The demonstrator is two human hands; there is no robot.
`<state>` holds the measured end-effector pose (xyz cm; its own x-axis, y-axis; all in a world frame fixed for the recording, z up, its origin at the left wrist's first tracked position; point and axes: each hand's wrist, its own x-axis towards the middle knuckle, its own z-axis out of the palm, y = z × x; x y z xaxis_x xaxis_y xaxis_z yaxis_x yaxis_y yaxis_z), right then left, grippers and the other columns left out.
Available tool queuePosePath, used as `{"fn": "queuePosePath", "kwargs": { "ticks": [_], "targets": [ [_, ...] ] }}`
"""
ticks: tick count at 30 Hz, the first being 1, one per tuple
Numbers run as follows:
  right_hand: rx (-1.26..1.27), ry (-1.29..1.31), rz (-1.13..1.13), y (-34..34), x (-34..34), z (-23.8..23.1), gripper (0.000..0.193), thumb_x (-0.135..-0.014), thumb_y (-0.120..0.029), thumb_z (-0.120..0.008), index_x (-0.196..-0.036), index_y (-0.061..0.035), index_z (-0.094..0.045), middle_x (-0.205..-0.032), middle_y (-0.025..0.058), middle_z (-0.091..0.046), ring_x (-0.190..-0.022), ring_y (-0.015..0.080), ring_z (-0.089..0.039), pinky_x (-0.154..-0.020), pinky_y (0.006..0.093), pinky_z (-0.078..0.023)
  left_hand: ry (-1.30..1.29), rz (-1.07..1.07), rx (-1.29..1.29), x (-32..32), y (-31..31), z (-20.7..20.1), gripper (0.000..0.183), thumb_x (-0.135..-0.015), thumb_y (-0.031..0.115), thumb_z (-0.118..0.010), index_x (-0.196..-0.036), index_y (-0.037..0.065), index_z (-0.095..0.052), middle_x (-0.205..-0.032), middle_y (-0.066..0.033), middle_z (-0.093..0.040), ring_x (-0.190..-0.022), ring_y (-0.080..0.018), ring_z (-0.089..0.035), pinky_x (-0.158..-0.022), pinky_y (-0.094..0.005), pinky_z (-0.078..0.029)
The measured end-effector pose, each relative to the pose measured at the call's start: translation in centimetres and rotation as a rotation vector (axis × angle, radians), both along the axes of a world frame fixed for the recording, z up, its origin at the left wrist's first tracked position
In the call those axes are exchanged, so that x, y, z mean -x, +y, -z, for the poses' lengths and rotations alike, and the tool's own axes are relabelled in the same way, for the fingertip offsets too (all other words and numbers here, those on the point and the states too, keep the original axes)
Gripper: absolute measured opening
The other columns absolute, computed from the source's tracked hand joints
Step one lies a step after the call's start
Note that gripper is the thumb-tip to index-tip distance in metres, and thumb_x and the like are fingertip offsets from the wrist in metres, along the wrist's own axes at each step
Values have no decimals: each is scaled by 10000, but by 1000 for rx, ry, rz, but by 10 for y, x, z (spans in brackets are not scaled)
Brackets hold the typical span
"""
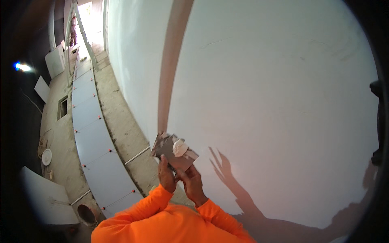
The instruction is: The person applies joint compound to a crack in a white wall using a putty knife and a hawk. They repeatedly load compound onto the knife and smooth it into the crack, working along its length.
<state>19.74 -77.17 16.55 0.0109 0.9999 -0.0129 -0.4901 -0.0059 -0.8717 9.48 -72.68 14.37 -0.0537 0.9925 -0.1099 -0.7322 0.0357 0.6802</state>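
Observation:
Close in front of my body, my left hand (166,177) grips a flat grey metal plate (165,148) from its near side, thumb up along the edge. A lump of white putty (180,148) sits on it, and smears mark its far left corner. My right hand (194,187) is closed at the plate's lower right. Just above those fingers lies a brownish flat blade (186,161), apparently a broad putty knife against the putty; its handle is hidden. The plate is near the white wall (263,101), beside a brown vertical band (172,65); contact cannot be made out.
Left of me runs a row of large pale floor tiles (92,133) with red-topped spacers along the joints. A ladder (83,32) stands toward the bright doorway, with a person (73,30) beyond. A bucket (86,214), loose panels (48,198) and a floor opening (62,107) lie farther left.

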Motion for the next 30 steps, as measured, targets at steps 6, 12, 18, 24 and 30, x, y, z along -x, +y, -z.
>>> {"fn": "queuePosePath", "kwargs": {
  "ticks": [6, 12, 18, 24, 30],
  "targets": [
    [-87, -61, 298, 97, 45, -26, 126, -1016, -180, -657, -972, -69, -614, -881, -2, -641, -690, 64, -547, -646, 234, -477, 160, 48, -254, 94, 68, 7, 278, -1077, 188, -463, -1324, 60, -446, -1258, -115, -588, -1167, -181, -615, -997, -351, -515],
    [-122, -285, 526, 159, 66, -54, 195, -1011, -243, -675, -941, -71, -614, -883, -32, -603, -760, 57, -498, -689, 233, -439, 582, 50, -262, 189, 104, -1, 435, -997, -41, -506, -1308, 101, -236, -1254, -177, -592, -1092, -223, -652, -913, -343, -559],
    [-131, 90, 382, 212, 87, -56, 229, -1039, -289, -627, -1128, -81, -591, -1097, 23, -654, -958, 132, -640, -863, 307, -552, 411, 160, -145, 208, 109, -14, 522, -952, 38, -697, -1358, 73, -371, -1139, -124, -691, -1003, -172, -693, -860, -312, -579],
    [-82, 162, 112, 219, 96, -58, 242, -1039, -331, -621, -1087, -95, -602, -1031, 20, -676, -904, 130, -652, -814, 294, -554, 205, 76, -4, 180, 104, -29, 478, -937, 94, -733, -1347, -13, -510, -1137, -109, -724, -964, -165, -724, -812, -317, -623],
    [-155, 32, -81, 210, 80, -46, 252, -1044, -323, -618, -1076, -74, -625, -990, -6, -680, -889, 67, -643, -757, 231, -532, 273, 101, 13, 181, 104, -39, 385, -939, 92, -728, -1278, -6, -573, -1126, -99, -727, -945, -164, -725, -810, -314, -622]
  ]
}}
